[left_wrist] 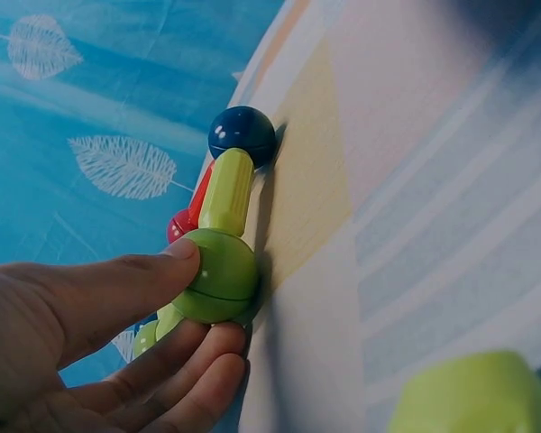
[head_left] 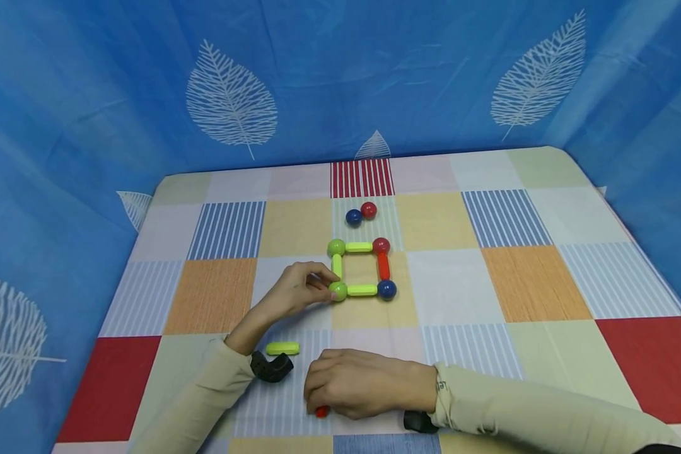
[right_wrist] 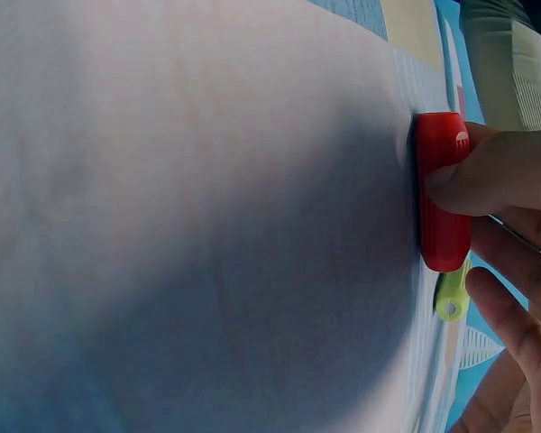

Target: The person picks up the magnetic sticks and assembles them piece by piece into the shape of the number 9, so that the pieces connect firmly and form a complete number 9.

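Observation:
A square frame of rods and balls lies flat, with two green balls, a red ball (head_left: 381, 245) and a blue ball (head_left: 387, 289) at its corners. Three of its sides are yellow-green rods (head_left: 362, 290); the right side is a red rod (head_left: 383, 266). My left hand (head_left: 297, 291) pinches the near-left green ball (left_wrist: 224, 278) between thumb and fingers. Nearer the front, my right hand (head_left: 363, 383) grips a loose red rod (right_wrist: 443, 230) at the cloth, thumb across it. From the head view, only that rod's end shows under the fingers.
A loose yellow-green rod (head_left: 282, 348) lies beside the left wrist. Behind the frame sit a spare blue ball (head_left: 354, 217) and a spare red ball (head_left: 369, 210), side by side. Patchwork cloth (head_left: 454, 284) covers the table, and a blue leaf-print curtain (head_left: 340, 75) surrounds it.

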Motion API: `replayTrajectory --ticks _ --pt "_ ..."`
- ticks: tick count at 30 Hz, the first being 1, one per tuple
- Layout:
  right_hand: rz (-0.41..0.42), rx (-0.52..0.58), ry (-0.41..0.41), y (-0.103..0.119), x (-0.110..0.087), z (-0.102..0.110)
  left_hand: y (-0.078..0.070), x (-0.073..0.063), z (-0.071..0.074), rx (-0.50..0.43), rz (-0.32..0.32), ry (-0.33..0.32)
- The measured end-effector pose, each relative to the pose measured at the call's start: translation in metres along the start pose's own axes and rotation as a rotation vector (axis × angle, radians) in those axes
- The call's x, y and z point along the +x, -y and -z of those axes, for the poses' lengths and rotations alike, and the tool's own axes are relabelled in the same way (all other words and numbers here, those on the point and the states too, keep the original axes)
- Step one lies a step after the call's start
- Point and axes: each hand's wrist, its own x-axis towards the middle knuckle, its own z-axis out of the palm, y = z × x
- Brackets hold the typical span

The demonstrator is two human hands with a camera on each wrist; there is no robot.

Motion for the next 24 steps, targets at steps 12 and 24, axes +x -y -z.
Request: replayTrajectory --ticks 12,24 --pt "-0.071 0.006 -0.042 -0.006 -0.008 0.003 0.000 0.000 -0.001 0.002 -0.004 -0.005" --pt "-0.385 0.077 -0.293 -0.030 -0.044 0.028 -0.001 0.000 -0.001 0.003 -0.006 -0.008"
